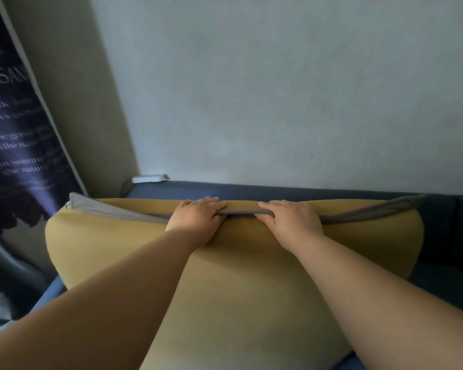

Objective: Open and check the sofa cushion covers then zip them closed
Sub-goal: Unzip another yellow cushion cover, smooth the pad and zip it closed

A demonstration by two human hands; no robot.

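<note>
A large mustard-yellow sofa cushion (241, 276) stands on edge on the blue sofa, filling the middle of the head view. Along its top edge runs a grey strip of cover fabric (123, 212), parted from the yellow fabric at the left and right ends. My left hand (195, 218) grips this edge near the middle, fingers curled over the far side and thumb on the grey strip. My right hand (289, 218) grips the same edge just to the right, thumb tucked under the strip. The zip's slider is not visible.
The dark blue sofa back (278, 189) runs behind the cushion, against a pale wall (278, 89). A dark banner with white lettering (14, 129) hangs at the left. A small white object (149, 178) lies at the sofa's back left corner.
</note>
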